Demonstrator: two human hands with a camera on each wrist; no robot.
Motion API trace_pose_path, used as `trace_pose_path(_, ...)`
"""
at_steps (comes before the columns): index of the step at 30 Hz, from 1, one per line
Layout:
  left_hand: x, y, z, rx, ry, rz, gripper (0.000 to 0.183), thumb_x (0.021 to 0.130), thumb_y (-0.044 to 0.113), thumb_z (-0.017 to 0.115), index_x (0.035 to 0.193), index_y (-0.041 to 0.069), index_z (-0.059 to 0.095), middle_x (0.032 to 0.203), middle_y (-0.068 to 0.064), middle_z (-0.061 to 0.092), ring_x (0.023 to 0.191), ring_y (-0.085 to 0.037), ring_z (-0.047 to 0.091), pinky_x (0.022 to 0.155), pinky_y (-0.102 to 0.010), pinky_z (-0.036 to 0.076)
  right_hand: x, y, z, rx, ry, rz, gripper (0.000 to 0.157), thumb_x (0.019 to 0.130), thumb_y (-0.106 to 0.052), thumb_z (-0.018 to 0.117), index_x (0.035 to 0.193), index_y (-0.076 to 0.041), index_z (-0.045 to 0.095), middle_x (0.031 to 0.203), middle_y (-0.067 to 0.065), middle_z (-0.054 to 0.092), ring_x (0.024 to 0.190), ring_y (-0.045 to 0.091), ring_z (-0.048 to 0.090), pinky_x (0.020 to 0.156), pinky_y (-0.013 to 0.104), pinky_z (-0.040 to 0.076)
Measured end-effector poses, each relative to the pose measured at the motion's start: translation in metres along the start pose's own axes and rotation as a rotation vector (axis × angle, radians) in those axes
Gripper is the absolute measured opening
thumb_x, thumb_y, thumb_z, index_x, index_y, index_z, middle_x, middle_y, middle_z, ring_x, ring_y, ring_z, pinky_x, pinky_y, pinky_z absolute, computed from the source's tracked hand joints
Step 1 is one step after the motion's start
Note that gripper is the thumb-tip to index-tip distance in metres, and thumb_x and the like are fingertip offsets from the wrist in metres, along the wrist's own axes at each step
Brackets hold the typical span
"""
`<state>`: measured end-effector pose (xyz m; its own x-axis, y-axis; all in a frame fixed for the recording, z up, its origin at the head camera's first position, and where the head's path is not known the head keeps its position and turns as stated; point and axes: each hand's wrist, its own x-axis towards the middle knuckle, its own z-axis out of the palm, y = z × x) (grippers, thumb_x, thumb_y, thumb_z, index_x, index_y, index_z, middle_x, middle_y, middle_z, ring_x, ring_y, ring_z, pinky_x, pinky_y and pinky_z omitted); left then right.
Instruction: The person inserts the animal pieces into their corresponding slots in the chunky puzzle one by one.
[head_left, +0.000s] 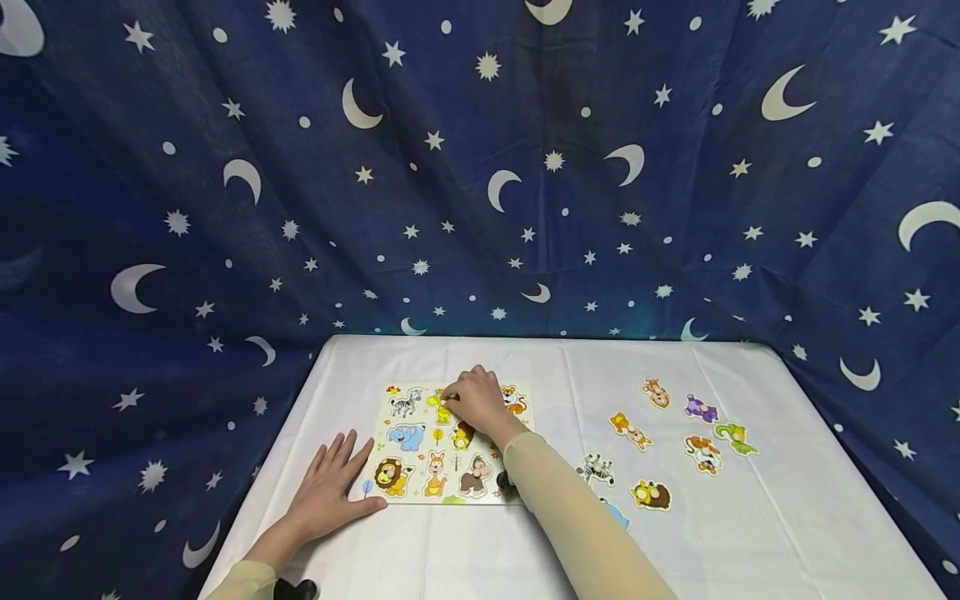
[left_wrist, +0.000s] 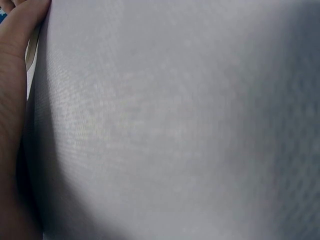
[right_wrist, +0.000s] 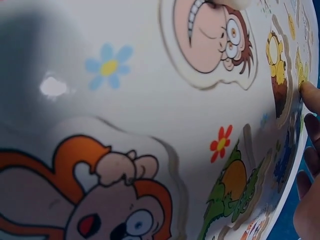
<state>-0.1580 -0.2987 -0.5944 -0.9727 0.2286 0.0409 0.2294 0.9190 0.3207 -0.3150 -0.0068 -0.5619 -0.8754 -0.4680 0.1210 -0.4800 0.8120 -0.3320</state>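
Note:
A puzzle board (head_left: 474,397) printed with cartoon animals lies on the white-covered table. At its top row my right hand (head_left: 477,402) reaches over and pinches a yellow giraffe puzzle piece (head_left: 441,413) at the giraffe's place, its fingers hiding part of it. In the right wrist view, fingertips (right_wrist: 311,97) are at the board's far side, beyond the gorilla (right_wrist: 205,45) and the hedgehog picture (right_wrist: 276,75). My left hand (head_left: 330,487) rests flat, fingers spread, its thumb by the board's lower left corner near the lion (head_left: 392,477). The left wrist view is mostly blurred white cloth.
Loose animal pieces lie to the right of the board: a zebra (head_left: 596,468), a hedgehog (head_left: 651,496), a kangaroo (head_left: 630,431), a monkey (head_left: 656,393), a purple hippo (head_left: 701,408), a tiger (head_left: 703,455) and a green crocodile (head_left: 736,438). The right sleeve partly covers a blue elephant piece (head_left: 617,512).

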Motion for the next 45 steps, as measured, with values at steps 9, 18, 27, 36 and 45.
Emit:
trace_pose_path(9, -0.001, 0.001, 0.0, -0.011, -0.003, 0.0, 0.109, 0.077, 0.079, 0.068, 0.161, 0.018, 0.036, 0.168, -0.021, 0.019, 0.154, -0.042, 0.012, 0.124, -0.059, 0.004, -0.006, 0.001, -0.01, 0.07, 0.006, 0.015, 0.019, 0.097, -0.038, 0.072, 0.113, -0.033, 0.081, 0.094, -0.01, 0.063, 0.089, 0.015, 0.045, 0.084, 0.037, 0.04)
trace_pose_path(18, -0.004, 0.001, -0.004, -0.013, 0.002, -0.008, 0.109, 0.077, 0.079, 0.068, 0.161, 0.017, 0.037, 0.168, -0.02, 0.02, 0.154, -0.042, 0.012, 0.124, -0.059, 0.004, -0.007, 0.006, -0.025, 0.091, 0.033, 0.007, 0.021, 0.097, -0.037, 0.072, 0.116, -0.032, 0.079, 0.094, -0.012, 0.062, 0.089, 0.013, 0.045, 0.085, 0.036, 0.04)
trace_pose_path(27, -0.005, -0.002, -0.005, -0.021, 0.004, -0.019, 0.109, 0.077, 0.078, 0.069, 0.161, 0.017, 0.036, 0.168, -0.021, 0.019, 0.154, -0.042, 0.011, 0.124, -0.059, 0.004, -0.013, 0.012, -0.043, 0.142, 0.064, -0.037, 0.023, 0.097, -0.037, 0.072, 0.117, -0.029, 0.079, 0.098, -0.01, 0.064, 0.099, 0.015, 0.048, 0.089, 0.039, 0.042)
trace_pose_path(36, -0.002, -0.004, -0.001, -0.021, -0.004, 0.014, 0.109, 0.078, 0.08, 0.067, 0.162, 0.02, 0.033, 0.169, -0.017, 0.017, 0.155, -0.04, 0.01, 0.124, -0.058, 0.003, -0.034, 0.026, -0.06, 0.234, 0.134, -0.032, 0.023, 0.095, -0.035, 0.075, 0.116, -0.026, 0.08, 0.095, -0.014, 0.063, 0.102, 0.014, 0.05, 0.097, 0.042, 0.042)
trace_pose_path(45, -0.002, -0.005, 0.001, -0.031, 0.004, 0.014, 0.108, 0.078, 0.08, 0.066, 0.162, 0.021, 0.033, 0.169, -0.017, 0.018, 0.155, -0.04, 0.009, 0.124, -0.057, 0.003, -0.055, 0.044, -0.082, 0.275, 0.192, -0.015, 0.028, 0.094, -0.039, 0.076, 0.117, -0.025, 0.08, 0.096, -0.013, 0.065, 0.106, 0.014, 0.051, 0.102, 0.044, 0.039)
